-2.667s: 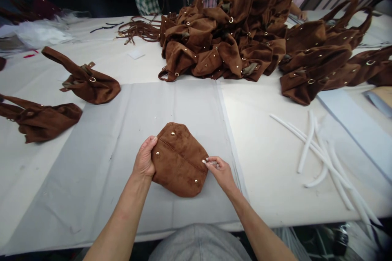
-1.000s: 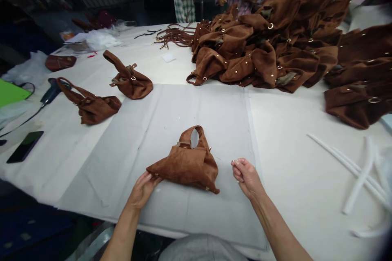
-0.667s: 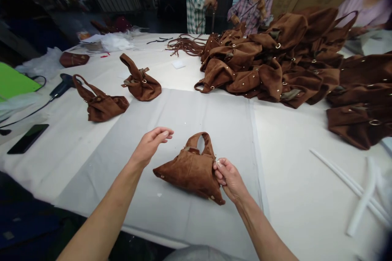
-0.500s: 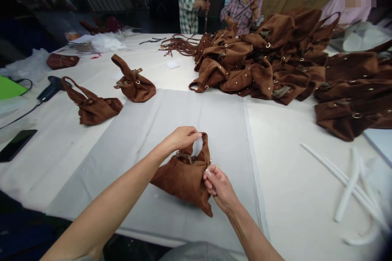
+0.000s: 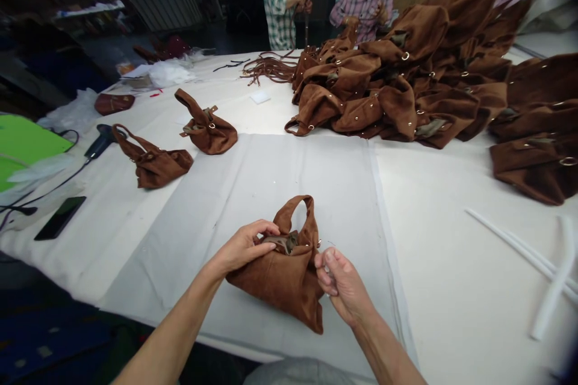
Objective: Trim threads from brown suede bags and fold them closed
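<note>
A small brown suede bag (image 5: 282, 277) with a loop handle stands on a grey sheet (image 5: 253, 186) in front of me. My left hand (image 5: 244, 246) is closed on the bag's left upper edge, fingers pinching the fabric at its opening. My right hand (image 5: 341, 283) is curled against the bag's right edge near a metal stud, fingers pinched together; what they hold is too small to make out.
Two finished brown bags (image 5: 156, 159) (image 5: 208, 126) sit at the left. A big heap of brown bags (image 5: 406, 84) fills the back right. White tubes (image 5: 548, 277) lie at the right. A phone (image 5: 60, 217) and a dark tool (image 5: 100, 140) lie at the left. Other people (image 5: 280, 0) work across the table.
The bag, first lying flat, now stands upright. My left hand let go of its corner, reached over to the handle, then dropped to grip the opening. My right hand stayed pinched at the right edge.
</note>
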`<state>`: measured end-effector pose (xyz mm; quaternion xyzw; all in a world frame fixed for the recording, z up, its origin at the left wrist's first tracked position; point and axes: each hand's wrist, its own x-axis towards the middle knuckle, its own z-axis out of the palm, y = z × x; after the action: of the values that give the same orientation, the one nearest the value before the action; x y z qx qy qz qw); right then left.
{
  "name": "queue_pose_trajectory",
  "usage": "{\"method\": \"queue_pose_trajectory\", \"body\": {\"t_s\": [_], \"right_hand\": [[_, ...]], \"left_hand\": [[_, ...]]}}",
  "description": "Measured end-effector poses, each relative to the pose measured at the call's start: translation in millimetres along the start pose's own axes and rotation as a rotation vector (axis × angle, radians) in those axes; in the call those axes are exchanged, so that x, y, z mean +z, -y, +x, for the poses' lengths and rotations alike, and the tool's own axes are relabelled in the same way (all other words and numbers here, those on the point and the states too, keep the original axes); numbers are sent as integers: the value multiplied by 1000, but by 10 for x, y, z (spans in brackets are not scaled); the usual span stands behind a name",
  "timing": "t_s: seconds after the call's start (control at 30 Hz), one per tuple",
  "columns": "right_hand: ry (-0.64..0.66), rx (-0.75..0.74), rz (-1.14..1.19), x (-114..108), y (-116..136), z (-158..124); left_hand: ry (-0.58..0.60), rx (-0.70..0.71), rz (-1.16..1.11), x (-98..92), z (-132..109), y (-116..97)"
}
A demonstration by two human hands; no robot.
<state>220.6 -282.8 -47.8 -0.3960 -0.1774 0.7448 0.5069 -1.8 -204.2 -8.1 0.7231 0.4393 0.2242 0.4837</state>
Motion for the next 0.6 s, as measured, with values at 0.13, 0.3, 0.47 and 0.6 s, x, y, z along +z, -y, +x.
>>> {"method": "queue_pose_trajectory", "body": {"t_s": [0.13,0.3,0.47,0.6], "right_hand": [[99,30,-144,275,106,32],[157,76,-219,519,54,48],[112,155,-272,504,-95,75],[161,168,-265,456,-138,76]], "left_hand": [[-184,265,378,105,-183,98],[-369,465,611,260,-460,315],[-439,545,640,353,-716,471],[-447,572,588,353,-754,424]]}}
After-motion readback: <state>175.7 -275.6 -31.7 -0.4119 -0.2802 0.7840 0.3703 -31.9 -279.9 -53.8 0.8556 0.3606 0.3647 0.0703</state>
